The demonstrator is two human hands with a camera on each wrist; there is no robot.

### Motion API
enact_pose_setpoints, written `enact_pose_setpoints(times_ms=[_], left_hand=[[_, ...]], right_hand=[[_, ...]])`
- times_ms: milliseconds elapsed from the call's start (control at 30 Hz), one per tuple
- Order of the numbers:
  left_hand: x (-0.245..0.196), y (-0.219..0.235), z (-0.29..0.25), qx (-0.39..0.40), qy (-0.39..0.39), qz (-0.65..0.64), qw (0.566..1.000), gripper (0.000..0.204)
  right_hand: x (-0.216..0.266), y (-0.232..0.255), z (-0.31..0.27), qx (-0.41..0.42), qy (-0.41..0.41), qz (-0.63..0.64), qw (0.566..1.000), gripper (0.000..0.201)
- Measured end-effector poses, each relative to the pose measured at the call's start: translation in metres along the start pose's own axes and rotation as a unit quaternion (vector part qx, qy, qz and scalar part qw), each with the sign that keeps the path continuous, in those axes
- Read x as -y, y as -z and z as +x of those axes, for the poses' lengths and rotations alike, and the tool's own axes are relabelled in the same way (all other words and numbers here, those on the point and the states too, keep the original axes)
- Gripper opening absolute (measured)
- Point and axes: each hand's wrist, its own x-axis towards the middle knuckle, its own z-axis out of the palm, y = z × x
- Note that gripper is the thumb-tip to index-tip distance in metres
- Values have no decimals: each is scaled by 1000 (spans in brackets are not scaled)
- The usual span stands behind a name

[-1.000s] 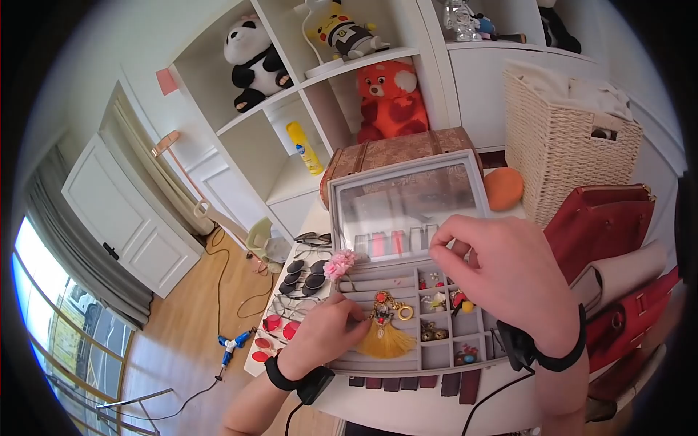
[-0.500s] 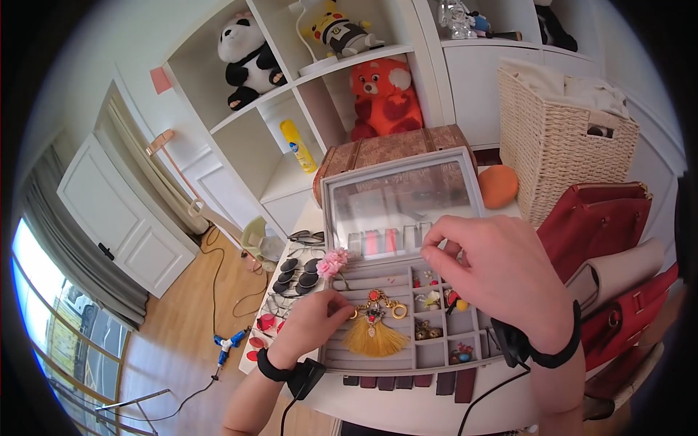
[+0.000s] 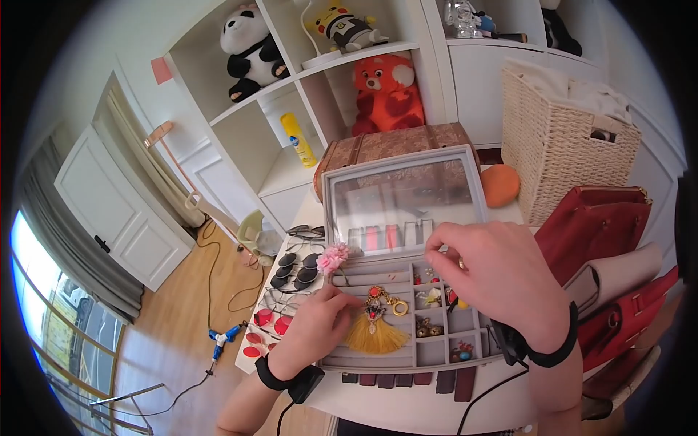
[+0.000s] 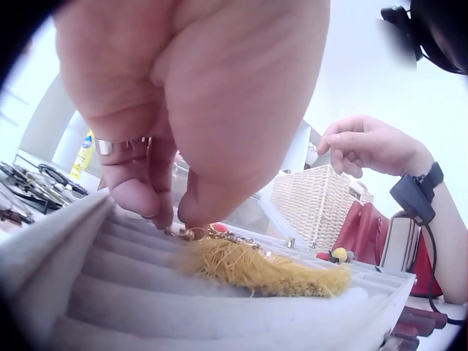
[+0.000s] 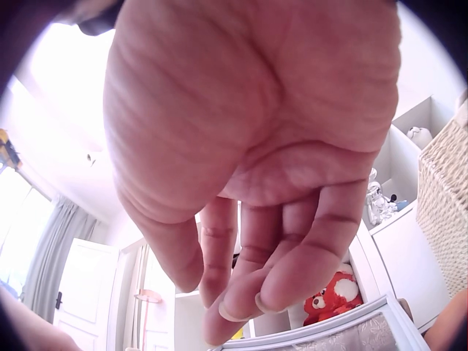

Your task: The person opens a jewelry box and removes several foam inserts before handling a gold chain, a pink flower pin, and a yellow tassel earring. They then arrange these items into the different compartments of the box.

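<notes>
A yellow tassel charm point(image 3: 378, 336) with a gold chain, red stone and gold ring lies in the grooved left part of a grey jewelry box point(image 3: 429, 367). My left hand point(image 3: 318, 323) is over the box's left side; its thumb and fingertips pinch the charm's gold end, which they mostly hide. In the left wrist view the tassel point(image 4: 270, 270) spreads across the padded rolls. Above the small compartments hovers my right hand point(image 3: 502, 272), fingers loosely bent with nothing between them. A pink flower ornament point(image 3: 334, 258) sits at the box's left edge, by the raised glass lid point(image 3: 407, 196).
Sunglasses point(image 3: 294, 270) lie in rows left of the box. Behind the lid is a brown patterned case point(image 3: 396, 149). A woven basket point(image 3: 560, 145) and red bags point(image 3: 592, 225) stand at right. Small compartments hold brass beads point(image 3: 429, 330) and other trinkets. Dark strips point(image 3: 455, 383) lie in front.
My left hand went slightly left, showing more of the tassel, then came back over the gold ring at the charm's left end. The right hand stays almost in place.
</notes>
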Motion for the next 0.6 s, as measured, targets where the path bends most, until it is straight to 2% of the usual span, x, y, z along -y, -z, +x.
enact_pose_setpoints(times_ms=[267,333,433,500,567,600], left_hand=[[-6,-2,-4,5,4,42,999,14],[-7,-2,-6,2,2,62,998,13],[-11,0,-10,-14,11,87,996,11],[-11,1,-12,-21,50,78,995,10],[-5,-1,-12,-40,50,64,996,10],[-2,0,-13,-59,49,50,996,11]], right_hand=[[1,-8,-1,19,23,-7,1000,18],[4,-8,-1,60,-2,-31,998,15],[9,-14,-2,105,5,-33,994,14],[11,-34,-6,79,38,-4,996,13],[16,-59,-9,58,78,22,995,14],[21,-72,-10,45,93,86,991,15]])
